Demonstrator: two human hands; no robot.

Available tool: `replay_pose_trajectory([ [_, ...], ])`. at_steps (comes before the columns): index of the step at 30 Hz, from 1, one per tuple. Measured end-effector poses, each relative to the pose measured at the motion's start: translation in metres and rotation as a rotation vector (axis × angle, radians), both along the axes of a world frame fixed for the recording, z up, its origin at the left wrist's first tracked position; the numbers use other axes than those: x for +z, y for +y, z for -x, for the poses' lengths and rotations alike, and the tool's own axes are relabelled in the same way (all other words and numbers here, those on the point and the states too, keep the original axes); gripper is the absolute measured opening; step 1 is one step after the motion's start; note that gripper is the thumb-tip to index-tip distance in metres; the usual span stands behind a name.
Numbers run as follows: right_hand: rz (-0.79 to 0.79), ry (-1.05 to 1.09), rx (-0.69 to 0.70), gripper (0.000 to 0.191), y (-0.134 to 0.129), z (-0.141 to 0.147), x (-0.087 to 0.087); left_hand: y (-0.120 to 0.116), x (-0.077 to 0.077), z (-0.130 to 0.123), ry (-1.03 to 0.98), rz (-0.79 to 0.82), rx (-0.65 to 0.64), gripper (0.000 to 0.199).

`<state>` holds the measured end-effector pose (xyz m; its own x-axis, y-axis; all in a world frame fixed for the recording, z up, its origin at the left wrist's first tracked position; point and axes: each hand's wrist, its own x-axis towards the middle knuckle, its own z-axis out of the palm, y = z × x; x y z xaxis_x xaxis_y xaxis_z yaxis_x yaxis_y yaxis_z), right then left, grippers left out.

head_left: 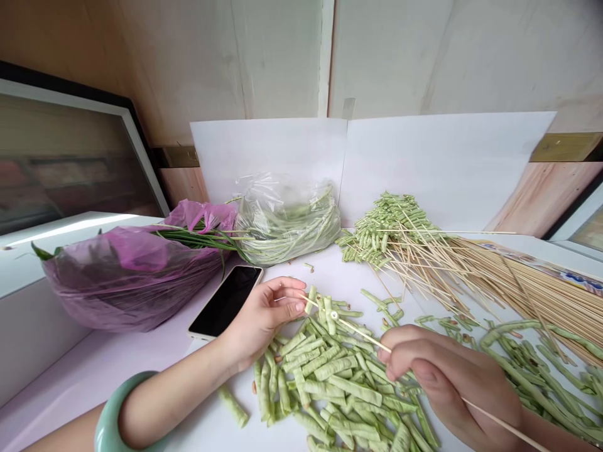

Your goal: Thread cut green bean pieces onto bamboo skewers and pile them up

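My right hand (452,376) is closed round a thin wooden skewer (362,334), which points up and to the left. Cut green bean pieces (328,315) are threaded near its tip. At the tip, my left hand (271,311) pinches a bean piece (311,299) between thumb and fingers. Under both hands spreads a loose pile of cut bean pieces (348,389). Behind it at the right lies a stack of bean-loaded skewers (396,220), with their bare ends toward the right.
A black-screened phone (226,301) lies left of the pile. Behind it are a purple bag of greens (136,270) and a clear bag of long beans (287,226). Bare skewers (527,282) and more beans (541,376) cover the right side. White boards (438,169) stand behind.
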<state>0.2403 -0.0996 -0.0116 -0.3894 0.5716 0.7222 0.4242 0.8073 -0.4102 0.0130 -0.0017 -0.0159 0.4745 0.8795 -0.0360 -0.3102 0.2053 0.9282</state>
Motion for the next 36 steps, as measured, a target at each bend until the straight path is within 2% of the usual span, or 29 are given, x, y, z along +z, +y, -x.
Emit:
replay_pose_trajectory([
  [4,0.013,-0.002,0.017,0.029,0.001,0.002,0.001,-0.001,-0.001,0.000,-0.034,0.084,-0.058,0.031],
  [7,0.019,0.014,0.018,0.030,0.000,0.002,0.000,-0.001,-0.001,0.000,-0.030,0.095,-0.047,0.032],
  [11,0.026,0.027,-0.048,0.030,-0.005,-0.001,0.004,0.000,-0.002,0.000,-0.018,0.104,-0.012,0.034],
  [18,0.003,0.150,-0.133,0.036,-0.005,0.005,0.012,0.004,-0.004,0.000,-0.078,0.069,-0.016,0.023],
  [26,0.060,0.092,-0.089,0.032,-0.005,-0.001,0.004,0.004,-0.004,0.001,-0.067,0.074,-0.011,0.020],
  [36,0.040,0.095,-0.099,0.033,-0.005,0.000,0.008,0.005,-0.004,0.001,-0.038,0.035,0.040,0.026],
])
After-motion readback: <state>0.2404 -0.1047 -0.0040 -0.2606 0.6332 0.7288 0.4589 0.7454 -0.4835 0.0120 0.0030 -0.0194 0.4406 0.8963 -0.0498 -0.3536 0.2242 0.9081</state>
